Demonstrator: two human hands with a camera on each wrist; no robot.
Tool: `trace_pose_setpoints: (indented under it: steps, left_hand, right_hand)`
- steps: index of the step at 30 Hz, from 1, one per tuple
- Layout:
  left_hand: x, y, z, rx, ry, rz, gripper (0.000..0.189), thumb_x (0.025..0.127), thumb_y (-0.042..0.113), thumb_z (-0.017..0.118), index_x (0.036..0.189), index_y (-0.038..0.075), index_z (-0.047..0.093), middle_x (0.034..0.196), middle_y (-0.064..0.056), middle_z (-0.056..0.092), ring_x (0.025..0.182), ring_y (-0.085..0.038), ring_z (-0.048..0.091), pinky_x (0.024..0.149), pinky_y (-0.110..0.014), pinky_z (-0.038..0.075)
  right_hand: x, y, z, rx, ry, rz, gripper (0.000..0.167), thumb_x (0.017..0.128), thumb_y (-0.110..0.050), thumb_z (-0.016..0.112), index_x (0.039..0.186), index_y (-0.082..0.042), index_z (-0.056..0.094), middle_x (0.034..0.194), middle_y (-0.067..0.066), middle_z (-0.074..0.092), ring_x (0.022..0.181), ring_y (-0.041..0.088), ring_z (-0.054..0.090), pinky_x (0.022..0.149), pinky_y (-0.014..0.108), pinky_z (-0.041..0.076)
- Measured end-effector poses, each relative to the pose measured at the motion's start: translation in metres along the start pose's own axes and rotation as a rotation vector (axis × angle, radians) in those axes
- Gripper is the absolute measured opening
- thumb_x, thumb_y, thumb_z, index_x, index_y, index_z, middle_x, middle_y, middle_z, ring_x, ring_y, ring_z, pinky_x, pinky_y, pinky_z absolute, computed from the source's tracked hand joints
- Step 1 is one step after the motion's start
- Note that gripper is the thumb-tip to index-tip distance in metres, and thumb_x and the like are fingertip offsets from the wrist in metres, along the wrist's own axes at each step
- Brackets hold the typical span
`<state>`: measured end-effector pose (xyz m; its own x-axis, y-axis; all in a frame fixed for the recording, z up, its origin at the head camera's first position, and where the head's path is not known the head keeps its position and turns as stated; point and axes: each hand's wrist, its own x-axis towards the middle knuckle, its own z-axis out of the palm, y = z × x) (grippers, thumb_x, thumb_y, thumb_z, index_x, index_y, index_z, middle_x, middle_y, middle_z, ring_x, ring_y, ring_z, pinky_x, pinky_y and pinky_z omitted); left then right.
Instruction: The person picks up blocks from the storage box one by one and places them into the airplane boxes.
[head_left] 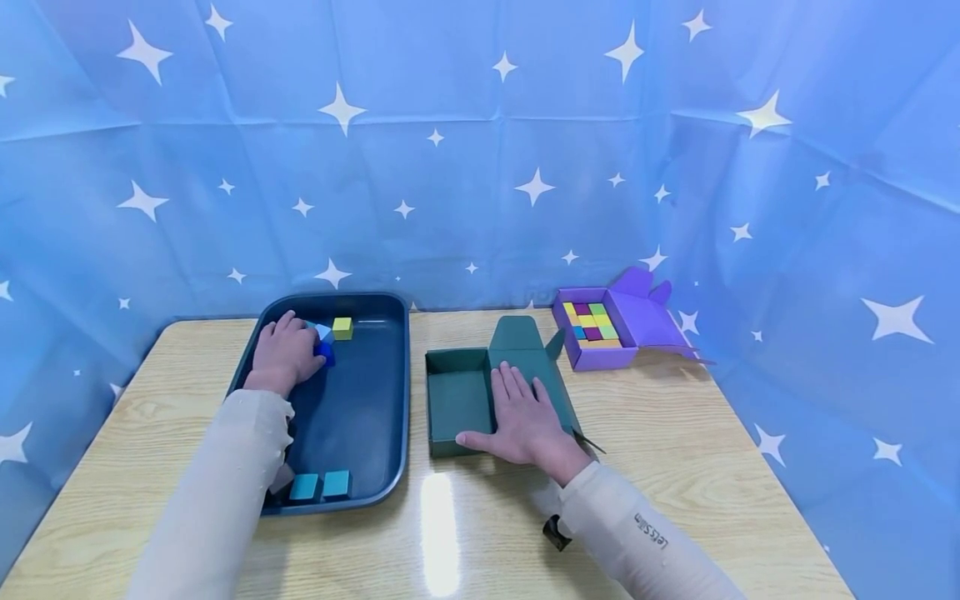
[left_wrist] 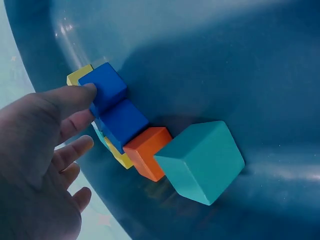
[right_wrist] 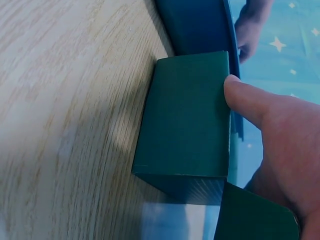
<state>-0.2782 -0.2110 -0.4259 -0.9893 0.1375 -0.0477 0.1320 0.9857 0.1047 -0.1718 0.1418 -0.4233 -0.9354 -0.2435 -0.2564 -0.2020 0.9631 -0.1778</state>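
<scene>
My left hand [head_left: 283, 350] reaches over blocks along the left side of a dark blue tray [head_left: 352, 417]. In the left wrist view its thumb touches a blue cube [left_wrist: 105, 86], while the other fingers spread loosely beside it. Against that cube lies a second blue cube [left_wrist: 124, 125], then an orange cube [left_wrist: 148, 152] and a teal cube [left_wrist: 200, 162]. My right hand [head_left: 521, 421] rests with fingers extended on the open lid of a green box [head_left: 459, 400]. Its thumb touches the box's front rim, as the right wrist view also shows. No blocks show inside the green box.
A purple box [head_left: 607, 358], its lid folded open to the right, holds rows of coloured blocks at the back right. In the tray are a yellow cube [head_left: 342, 328] at the back and two teal cubes [head_left: 337, 484] at the front. A starry blue curtain [head_left: 450, 167] surrounds the table.
</scene>
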Motion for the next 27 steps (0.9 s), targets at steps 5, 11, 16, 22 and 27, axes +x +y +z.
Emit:
trace_pose_setpoints:
  steps: [5,11,16,22,27]
  left_hand:
    - [-0.001,-0.002,0.002,-0.026,-0.016,-0.002,0.044,0.092,0.026,0.065,0.122,-0.006,0.061,0.140,-0.031,0.046,0.144,-0.051,0.018,0.117,-0.065,0.016]
    - [-0.001,-0.001,0.003,-0.033,0.004,0.014,0.040,0.090,0.028,0.068,0.112,-0.005,0.067,0.138,-0.029,0.049,0.145,-0.048,0.020,0.118,-0.064,0.016]
    - [0.001,0.006,-0.003,-0.115,0.066,0.049,0.038,0.086,0.033,0.068,0.102,-0.002,0.069,0.138,-0.025,0.049,0.144,-0.042,0.022,0.118,-0.062,0.018]
    - [0.004,0.029,-0.023,-0.146,0.181,0.158,0.035,0.084,0.035,0.068,0.099,0.004,0.070,0.138,-0.018,0.052,0.142,-0.037,0.029,0.118,-0.059,0.022]
    - [0.002,0.059,-0.038,-0.137,0.219,0.258,0.032,0.085,0.036,0.069,0.098,0.007,0.071,0.138,-0.014,0.053,0.145,-0.035,0.028,0.119,-0.057,0.022]
  right_hand:
    - [0.000,-0.001,-0.001,-0.005,-0.004,0.010,0.116,0.079,-0.082,0.048,0.157,-0.007,0.009,0.166,0.011,0.007,0.154,0.028,0.008,0.123,0.057,0.008]
    - [0.001,-0.003,-0.002,0.001,-0.005,0.012,0.117,0.078,-0.082,0.049,0.157,-0.006,0.009,0.165,0.012,0.007,0.154,0.029,0.008,0.123,0.056,0.006]
    - [0.000,-0.003,-0.002,-0.009,-0.009,0.006,0.116,0.079,-0.081,0.049,0.156,-0.004,0.009,0.165,0.014,0.007,0.154,0.030,0.009,0.124,0.052,0.008]
    - [-0.001,-0.002,-0.003,-0.013,-0.002,-0.004,0.116,0.080,-0.080,0.049,0.156,-0.002,0.011,0.165,0.016,0.008,0.153,0.031,0.009,0.125,0.050,0.009]
    - [-0.001,-0.002,-0.003,-0.008,0.004,-0.008,0.116,0.080,-0.080,0.049,0.156,-0.002,0.011,0.164,0.017,0.008,0.153,0.032,0.009,0.125,0.050,0.009]
